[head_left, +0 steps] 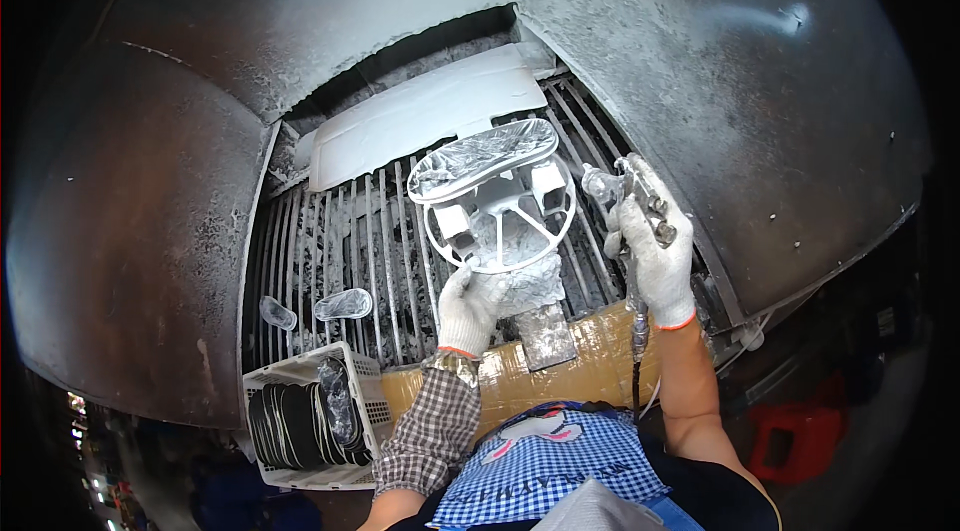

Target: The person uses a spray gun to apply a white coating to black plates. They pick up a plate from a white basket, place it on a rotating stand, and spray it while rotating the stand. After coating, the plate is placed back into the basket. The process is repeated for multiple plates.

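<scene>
A white spoked wheel-like stand (500, 256) sits over the metal grate. On two white blocks on it rests a sole-shaped piece (484, 163) with a white rim and crinkled clear film over its top. My left hand (466, 309), in a white knit glove, pinches the stand's near rim. My right hand (660, 266), also gloved, is wrapped round a spray gun (604, 187) with a hose running down from it. The gun's front points toward the sole-shaped piece, to the right of it and apart from it.
A white plastic basket (376, 401) of dark, pale-edged sole pieces stands at near left. Two small film-covered pieces, one larger (343, 305), lie on the grate bars (380, 231). A white board (430, 111) lies behind. Metal walls (760, 131) enclose the sides; a taped yellow-brown edge (490, 386) runs in front.
</scene>
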{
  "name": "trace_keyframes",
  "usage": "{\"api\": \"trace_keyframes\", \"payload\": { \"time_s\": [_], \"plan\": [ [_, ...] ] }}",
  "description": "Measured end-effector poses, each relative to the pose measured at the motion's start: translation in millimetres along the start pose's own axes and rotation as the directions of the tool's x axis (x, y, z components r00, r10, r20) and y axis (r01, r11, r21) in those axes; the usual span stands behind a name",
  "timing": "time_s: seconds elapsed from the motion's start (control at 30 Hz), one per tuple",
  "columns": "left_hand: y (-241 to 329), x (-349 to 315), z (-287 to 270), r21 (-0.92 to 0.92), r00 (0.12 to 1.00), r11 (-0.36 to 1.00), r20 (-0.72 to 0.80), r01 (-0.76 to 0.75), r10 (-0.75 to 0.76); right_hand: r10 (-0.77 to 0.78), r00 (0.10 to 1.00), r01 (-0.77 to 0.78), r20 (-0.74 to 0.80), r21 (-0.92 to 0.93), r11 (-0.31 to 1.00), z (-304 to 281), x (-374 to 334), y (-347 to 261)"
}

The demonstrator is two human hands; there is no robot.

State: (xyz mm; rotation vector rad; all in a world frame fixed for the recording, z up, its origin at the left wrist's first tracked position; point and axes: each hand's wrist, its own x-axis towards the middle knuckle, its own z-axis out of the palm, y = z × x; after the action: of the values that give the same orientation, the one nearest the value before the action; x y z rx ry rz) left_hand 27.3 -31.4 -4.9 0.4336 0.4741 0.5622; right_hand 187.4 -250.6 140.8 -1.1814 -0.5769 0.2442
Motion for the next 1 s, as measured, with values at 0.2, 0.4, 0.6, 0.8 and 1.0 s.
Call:
{"api": "trace_keyframes", "payload": {
  "time_s": [0.2,0.4,0.6,0.8,1.0],
  "plan": [
    [13.8,-0.9,-3.5,-0.004,0.999,0.999,-0.019,-0.046,0.046,-0.010,0.999,0.010,-0.054,-0.002,1.000,-7.5,-1.3,-8.0],
    [29.5,6.5,-13.1,0.019,0.991,0.992,-0.051,-0.123,0.124,0.001,1.000,-0.001,-0.017,-0.014,1.000,-21.5,-18.4,-20.4],
    [40.1,14.8,-19.4,-0.001,0.976,0.979,-0.069,-0.205,0.205,0.028,0.996,-0.027,-0.086,0.020,0.999,-23.7,-31.9,-33.4],
    [20.7,9.4,-16.8,0.021,0.991,0.992,-0.039,-0.126,0.127,0.065,0.998,-0.065,-0.010,0.010,0.998,-24.0,-45.8,-35.6],
    [-19.9,-13.3,6.3,0.019,0.997,1.000,0.066,0.025,-0.026,0.086,0.996,-0.086,0.025,-0.008,0.996,-23.4,-50.2,-38.1]
  ]
}}
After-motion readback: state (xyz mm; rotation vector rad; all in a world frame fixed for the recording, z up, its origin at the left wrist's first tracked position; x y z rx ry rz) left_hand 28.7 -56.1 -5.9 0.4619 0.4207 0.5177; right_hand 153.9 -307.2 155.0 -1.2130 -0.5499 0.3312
